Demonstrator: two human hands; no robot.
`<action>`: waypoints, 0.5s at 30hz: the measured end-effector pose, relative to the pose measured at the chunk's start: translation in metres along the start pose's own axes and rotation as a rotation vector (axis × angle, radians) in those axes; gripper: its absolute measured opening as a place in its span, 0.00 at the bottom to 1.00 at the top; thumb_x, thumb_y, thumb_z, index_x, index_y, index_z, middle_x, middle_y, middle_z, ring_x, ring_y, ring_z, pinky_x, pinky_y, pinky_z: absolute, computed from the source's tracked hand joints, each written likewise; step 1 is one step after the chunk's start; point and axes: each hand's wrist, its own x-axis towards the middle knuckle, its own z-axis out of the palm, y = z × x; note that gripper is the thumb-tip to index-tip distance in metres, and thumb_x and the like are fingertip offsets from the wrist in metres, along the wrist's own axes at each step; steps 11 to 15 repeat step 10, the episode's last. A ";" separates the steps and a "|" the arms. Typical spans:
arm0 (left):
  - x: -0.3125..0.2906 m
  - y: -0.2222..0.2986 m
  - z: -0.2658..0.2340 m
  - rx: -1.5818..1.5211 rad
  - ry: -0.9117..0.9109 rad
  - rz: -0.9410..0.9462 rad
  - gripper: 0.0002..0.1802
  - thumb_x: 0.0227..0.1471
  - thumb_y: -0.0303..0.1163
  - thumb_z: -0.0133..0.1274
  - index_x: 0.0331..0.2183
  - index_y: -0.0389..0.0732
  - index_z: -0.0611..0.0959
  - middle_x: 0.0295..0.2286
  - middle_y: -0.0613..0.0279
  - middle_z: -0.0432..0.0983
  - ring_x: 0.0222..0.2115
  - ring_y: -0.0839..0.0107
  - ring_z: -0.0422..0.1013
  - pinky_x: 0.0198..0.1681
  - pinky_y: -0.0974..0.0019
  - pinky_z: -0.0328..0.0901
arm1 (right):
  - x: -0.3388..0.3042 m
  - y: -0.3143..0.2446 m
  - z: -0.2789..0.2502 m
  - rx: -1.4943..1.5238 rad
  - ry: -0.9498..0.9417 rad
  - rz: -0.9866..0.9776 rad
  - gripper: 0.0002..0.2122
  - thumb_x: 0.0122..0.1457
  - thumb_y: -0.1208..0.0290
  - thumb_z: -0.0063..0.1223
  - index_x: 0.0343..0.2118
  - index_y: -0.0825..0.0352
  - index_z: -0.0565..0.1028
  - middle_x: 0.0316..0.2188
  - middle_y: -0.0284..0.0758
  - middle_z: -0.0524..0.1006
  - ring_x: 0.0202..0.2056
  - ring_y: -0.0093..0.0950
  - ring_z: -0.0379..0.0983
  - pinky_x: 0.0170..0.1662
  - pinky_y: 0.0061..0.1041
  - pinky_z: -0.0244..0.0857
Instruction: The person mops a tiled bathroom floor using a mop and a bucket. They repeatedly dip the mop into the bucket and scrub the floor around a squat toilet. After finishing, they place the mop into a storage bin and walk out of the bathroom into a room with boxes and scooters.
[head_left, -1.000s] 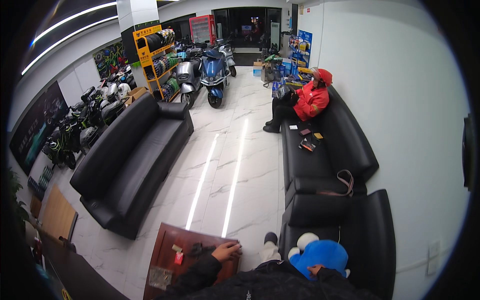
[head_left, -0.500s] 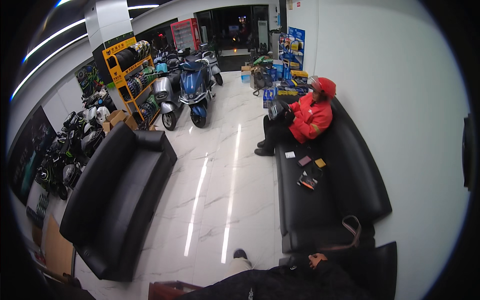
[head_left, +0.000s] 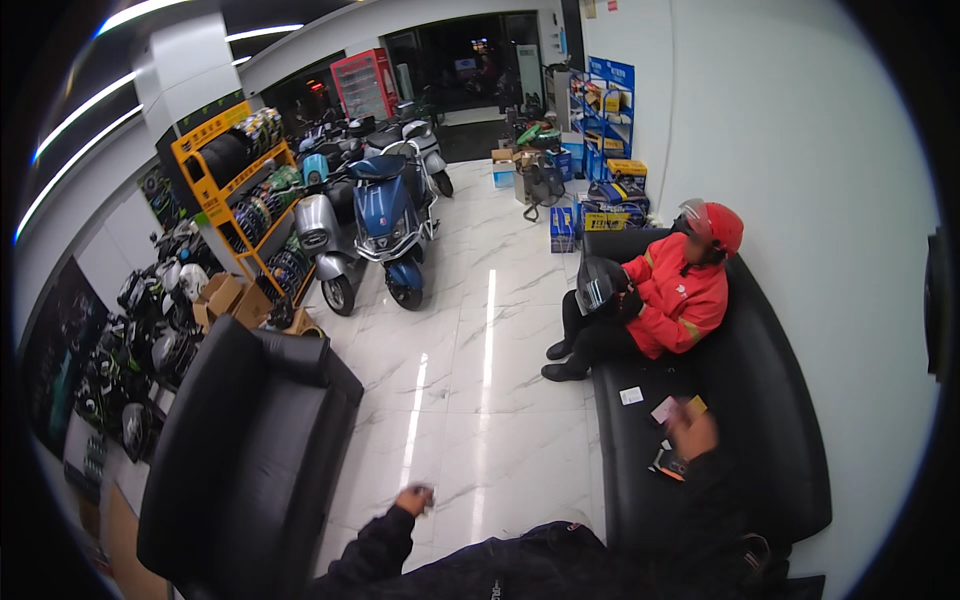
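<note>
My right hand (head_left: 693,430), smeared by motion, is over the seat of the black sofa (head_left: 740,400) on the right. Right beside its fingers are a pinkish card-like item (head_left: 663,410) and a yellow item (head_left: 697,405), both partly covered. A black-and-orange packet (head_left: 668,463) lies just below the hand, and a white card (head_left: 631,396) rests farther along the seat. Whether the right fingers grip anything is unclear. My left hand (head_left: 411,499) is out over the tiled floor, its fingers closed around something small and dark that I cannot make out.
A person in a red jacket and red helmet (head_left: 680,290) sits at the sofa's far end, holding a dark helmet (head_left: 600,285). Another black sofa (head_left: 250,440) stands on the left. Scooters (head_left: 385,215), a yellow tyre rack (head_left: 225,180) and boxes (head_left: 610,215) are farther back.
My right hand has moved from my lap area forward to the items on the sofa. My left hand has come into view over the floor. The view has tilted and shifted.
</note>
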 end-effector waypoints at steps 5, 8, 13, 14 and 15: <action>0.173 0.193 -0.044 -0.084 0.082 0.304 0.19 0.57 0.40 0.52 0.43 0.34 0.76 0.29 0.56 0.79 0.26 0.70 0.75 0.24 0.67 0.69 | 0.168 -0.185 -0.049 0.374 0.261 -0.697 0.19 0.62 0.61 0.49 0.49 0.71 0.69 0.37 0.36 0.73 0.36 0.24 0.69 0.40 0.23 0.63; 0.274 0.201 -0.050 0.142 0.097 0.166 0.16 0.58 0.37 0.51 0.42 0.34 0.77 0.26 0.56 0.78 0.23 0.69 0.75 0.21 0.67 0.68 | 0.239 -0.251 -0.083 0.017 0.323 -1.091 0.29 0.56 0.46 0.49 0.54 0.64 0.66 0.46 0.40 0.70 0.44 0.32 0.67 0.42 0.28 0.62; 0.301 0.174 -0.050 0.244 0.136 0.039 0.15 0.56 0.39 0.51 0.39 0.37 0.79 0.26 0.57 0.80 0.21 0.65 0.75 0.22 0.58 0.70 | 0.294 -0.284 -0.097 -0.153 0.196 -1.242 0.36 0.51 0.36 0.50 0.58 0.56 0.65 0.53 0.40 0.67 0.50 0.36 0.64 0.45 0.30 0.61; 0.301 0.174 -0.050 0.244 0.136 0.039 0.15 0.56 0.39 0.51 0.39 0.37 0.79 0.26 0.57 0.80 0.21 0.65 0.75 0.22 0.58 0.70 | 0.294 -0.284 -0.097 -0.153 0.196 -1.242 0.36 0.51 0.36 0.50 0.58 0.56 0.65 0.53 0.40 0.67 0.50 0.36 0.64 0.45 0.30 0.61; 0.301 0.174 -0.050 0.244 0.136 0.039 0.15 0.56 0.39 0.51 0.39 0.37 0.79 0.26 0.57 0.80 0.21 0.65 0.75 0.22 0.58 0.70 | 0.294 -0.284 -0.097 -0.153 0.196 -1.242 0.36 0.51 0.36 0.50 0.58 0.56 0.65 0.53 0.40 0.67 0.50 0.36 0.64 0.45 0.30 0.61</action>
